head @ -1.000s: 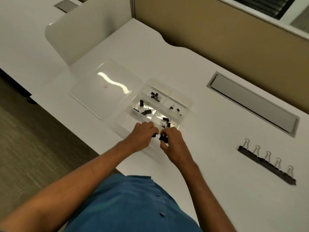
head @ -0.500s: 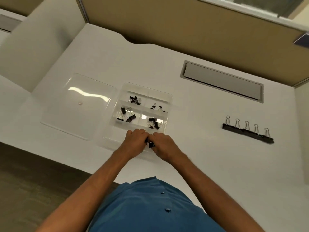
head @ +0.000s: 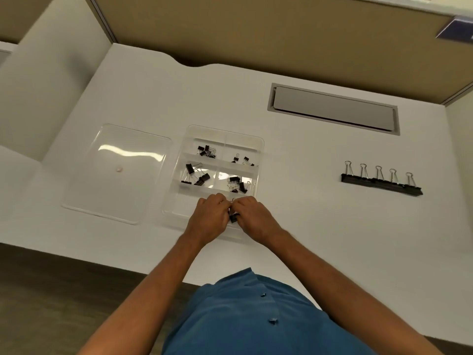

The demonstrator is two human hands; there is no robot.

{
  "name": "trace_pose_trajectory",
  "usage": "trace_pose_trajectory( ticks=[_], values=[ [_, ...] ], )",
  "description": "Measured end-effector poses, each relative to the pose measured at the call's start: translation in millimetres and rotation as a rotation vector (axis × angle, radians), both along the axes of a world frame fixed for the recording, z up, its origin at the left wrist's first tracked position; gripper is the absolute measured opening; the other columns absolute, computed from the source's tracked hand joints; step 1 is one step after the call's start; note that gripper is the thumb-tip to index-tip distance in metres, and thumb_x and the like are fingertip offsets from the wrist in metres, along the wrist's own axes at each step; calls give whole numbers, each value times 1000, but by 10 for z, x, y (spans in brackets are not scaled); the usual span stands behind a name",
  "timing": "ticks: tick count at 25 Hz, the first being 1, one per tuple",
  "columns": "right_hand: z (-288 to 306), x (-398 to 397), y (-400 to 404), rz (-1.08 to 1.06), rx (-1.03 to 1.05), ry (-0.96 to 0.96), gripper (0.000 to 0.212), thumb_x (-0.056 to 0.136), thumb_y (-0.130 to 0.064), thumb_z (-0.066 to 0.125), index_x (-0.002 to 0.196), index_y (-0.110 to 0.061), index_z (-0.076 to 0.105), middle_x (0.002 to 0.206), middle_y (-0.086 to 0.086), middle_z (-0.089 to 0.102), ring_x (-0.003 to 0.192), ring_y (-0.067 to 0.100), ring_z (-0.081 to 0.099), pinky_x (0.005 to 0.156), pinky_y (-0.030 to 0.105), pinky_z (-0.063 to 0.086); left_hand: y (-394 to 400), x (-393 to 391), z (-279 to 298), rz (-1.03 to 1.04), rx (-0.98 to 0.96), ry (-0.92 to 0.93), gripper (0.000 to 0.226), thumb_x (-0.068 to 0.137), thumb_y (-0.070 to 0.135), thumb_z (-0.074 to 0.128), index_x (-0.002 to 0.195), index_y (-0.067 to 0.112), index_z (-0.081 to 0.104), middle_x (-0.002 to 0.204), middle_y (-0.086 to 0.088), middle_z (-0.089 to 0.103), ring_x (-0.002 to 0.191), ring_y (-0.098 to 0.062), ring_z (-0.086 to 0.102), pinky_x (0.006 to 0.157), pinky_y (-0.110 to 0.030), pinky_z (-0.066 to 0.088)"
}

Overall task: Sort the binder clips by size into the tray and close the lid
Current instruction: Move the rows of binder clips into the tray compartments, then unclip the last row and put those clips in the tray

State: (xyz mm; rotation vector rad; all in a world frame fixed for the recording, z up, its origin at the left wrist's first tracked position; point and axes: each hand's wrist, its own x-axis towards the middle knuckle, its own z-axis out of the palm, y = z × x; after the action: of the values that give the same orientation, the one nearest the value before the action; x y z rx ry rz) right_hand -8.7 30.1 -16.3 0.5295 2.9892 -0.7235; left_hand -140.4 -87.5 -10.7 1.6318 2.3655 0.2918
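A clear divided tray (head: 260, 142) sits mid-desk with black binder clips in its four far compartments, such as the clips (head: 206, 151) at far left and a larger group (head: 196, 175) below them. Over the tray's near compartment, my left hand (head: 208, 220) and my right hand (head: 252, 217) meet, fingers pinched together on a black binder clip (head: 233, 218) between them. The clear lid (head: 117, 172) lies flat to the left of the tray. A row of several large binder clips (head: 381, 184) stands on the desk to the right.
A grey cable hatch (head: 332, 110) is set into the desk behind the tray. A tan partition wall (head: 256, 29) bounds the far side, and a white panel (head: 51, 80) the left. The desk's front edge runs just below my wrists.
The view has swung so the tray now sits square in front of me. Both hands have closed in together on the clip over the near compartment.
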Motion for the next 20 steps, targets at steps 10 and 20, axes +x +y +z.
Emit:
trace_pose_trajectory(
  ticks=[10, 20],
  values=[
    [276, 605, 272, -157, -2, 277, 20, 94, -9, 63, 112, -14, 67, 133, 6, 59, 124, 20, 49, 103, 24, 40, 251, 312, 86, 66, 164, 78, 23, 89, 17, 59, 108, 25, 67, 108, 5, 62, 100, -18, 57, 89, -40, 34],
    [155, 2429, 1810, -652, -1, 203, 26, 91, -8, 62, 115, -19, 64, 130, -2, 55, 123, 19, 44, 96, 15, 32, 1691, 1451, 271, -49, 234, -73, 23, 91, 19, 59, 111, 27, 66, 108, 7, 60, 99, -18, 57, 90, -39, 37]
  ],
)
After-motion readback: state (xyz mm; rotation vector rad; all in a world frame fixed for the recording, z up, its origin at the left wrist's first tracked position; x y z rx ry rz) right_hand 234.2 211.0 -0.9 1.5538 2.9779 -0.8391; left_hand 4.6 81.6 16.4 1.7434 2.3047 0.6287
